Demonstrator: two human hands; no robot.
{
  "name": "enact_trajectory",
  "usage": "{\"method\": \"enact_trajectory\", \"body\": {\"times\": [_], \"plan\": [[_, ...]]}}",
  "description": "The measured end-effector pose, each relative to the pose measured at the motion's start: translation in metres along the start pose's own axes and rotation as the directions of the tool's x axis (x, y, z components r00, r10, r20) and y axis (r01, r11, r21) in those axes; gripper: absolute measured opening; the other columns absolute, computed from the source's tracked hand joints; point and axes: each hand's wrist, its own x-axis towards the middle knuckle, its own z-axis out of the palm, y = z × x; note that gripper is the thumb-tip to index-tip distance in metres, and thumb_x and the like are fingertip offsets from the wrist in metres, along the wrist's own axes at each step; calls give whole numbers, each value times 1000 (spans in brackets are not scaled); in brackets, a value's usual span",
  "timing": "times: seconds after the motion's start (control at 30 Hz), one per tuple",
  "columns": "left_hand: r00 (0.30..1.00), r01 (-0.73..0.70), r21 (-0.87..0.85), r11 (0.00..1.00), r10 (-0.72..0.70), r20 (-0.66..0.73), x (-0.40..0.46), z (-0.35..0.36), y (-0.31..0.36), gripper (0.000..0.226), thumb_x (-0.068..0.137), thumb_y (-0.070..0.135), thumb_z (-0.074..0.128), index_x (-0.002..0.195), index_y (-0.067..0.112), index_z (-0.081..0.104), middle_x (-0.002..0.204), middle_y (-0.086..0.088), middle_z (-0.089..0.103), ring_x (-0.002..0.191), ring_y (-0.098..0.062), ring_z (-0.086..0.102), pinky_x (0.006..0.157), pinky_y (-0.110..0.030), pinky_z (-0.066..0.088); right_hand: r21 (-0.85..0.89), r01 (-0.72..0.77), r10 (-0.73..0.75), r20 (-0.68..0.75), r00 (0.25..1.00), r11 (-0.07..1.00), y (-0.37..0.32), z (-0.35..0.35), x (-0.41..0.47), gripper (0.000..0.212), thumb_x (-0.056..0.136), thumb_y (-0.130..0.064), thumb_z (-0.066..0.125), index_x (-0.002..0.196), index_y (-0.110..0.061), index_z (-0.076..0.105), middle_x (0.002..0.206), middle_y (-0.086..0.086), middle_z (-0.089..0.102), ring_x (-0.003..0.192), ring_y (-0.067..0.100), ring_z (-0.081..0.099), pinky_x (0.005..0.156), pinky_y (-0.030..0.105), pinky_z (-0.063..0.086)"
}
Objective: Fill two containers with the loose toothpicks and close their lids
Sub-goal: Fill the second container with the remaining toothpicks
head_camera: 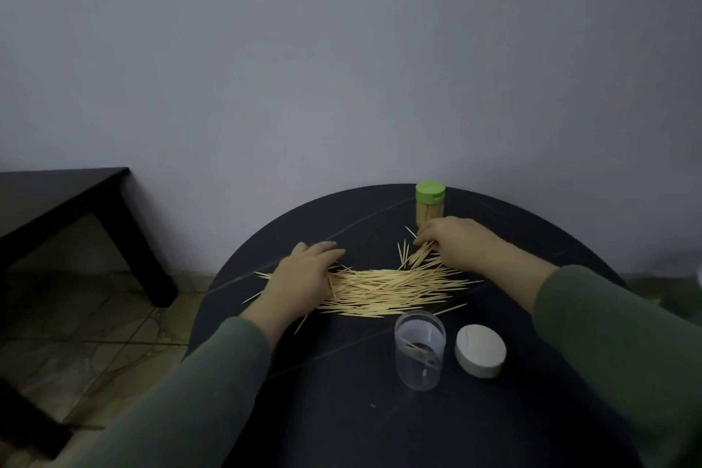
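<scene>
Wooden toothpicks (383, 291): mostly lengthwise left-right | left hand (300, 274) flat, released | right hand (452, 243) grip pinching bunch

Left hand (304, 274) flat on pale wooden toothpick pile (383, 291) mid round black table (342, 410); right hand (452, 243) pinches some near far edge.

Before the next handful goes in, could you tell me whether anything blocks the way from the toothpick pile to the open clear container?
Nothing visible does. The clear container stands upright and uncapped just in front of the toothpick pile, with bare table between them. Its white lid lies off to the right.
</scene>
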Motion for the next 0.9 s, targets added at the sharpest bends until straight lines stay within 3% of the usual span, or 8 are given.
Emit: {"method": "enact_trajectory", "body": {"times": [0.1,0.2,0.27,0.37,0.47,0.6,0.77,0.9], "plan": [[996,58,41,997,-61,59,6,2,-3,57,93,15,42,147,32,34,155,13,28,123,-19,36,103,-37,38,-122,12,-16,-35,999,992,3,6,0,51,92,-8,55,138,-30,49,146,-6,44,129,20,46,104,40,43],[990,133,-2,991,-133,51,10,3,-5,53,93,13,37,144,29,41,149,11,38,122,-18,36,102,-37,38,37,-126,128,-61,990,991,-3,13,11,34,98,-24,48,131,-20,56,129,4,56,112,23,57,94,41,50],[989,145,-30,989,-144,33,12,3,-4,49,95,15,35,140,29,46,145,9,43,121,-17,36,101,-36,38,115,-184,191,-49,980,976,-10,17,20,33,100,-31,45,123,-13,60,117,7,60,102,24,60,87,41,53],[992,127,-22,992,-126,15,10,1,4,40,99,32,34,135,31,53,138,8,48,119,-16,38,100,-34,39,157,-213,227,-74,971,964,-18,23,29,38,100,-38,44,116,-9,61,111,9,59,97,27,61,77,38,52],[995,96,-29,995,-95,40,5,-3,13,45,96,55,36,130,33,57,129,9,52,117,-13,39,95,-33,41,174,-201,217,-80,973,964,-20,21,34,36,96,-41,52,115,-13,64,104,5,64,90,22,61,68,33,49],[999,12,-9,1000,-11,51,1,-5,15,42,95,54,41,128,35,59,126,9,54,114,-12,40,95,-31,42,202,-156,174,-75,982,967,-21,12,31,24,94,-30,58,111,-22,72,104,-2,69,89,17,63,76,34,56],[997,-34,-10,999,34,72,-2,-9,16,36,98,47,43,129,36,58,128,9,54,117,-13,41,98,-32,42,218,-61,65,-13,998,974,-9,4,17,22,93,-24,60,112,-23,72,111,-5,69,97,14,62,85,32,54],[995,-44,-12,999,45,87,-3,-12,17,35,99,41,41,131,36,55,130,10,53,117,-13,41,99,-32,41,254,-26,17,35,999,967,4,-1,6,21,91,-20,63,109,-21,72,111,-4,68,96,10,59,79,23,49]]}}
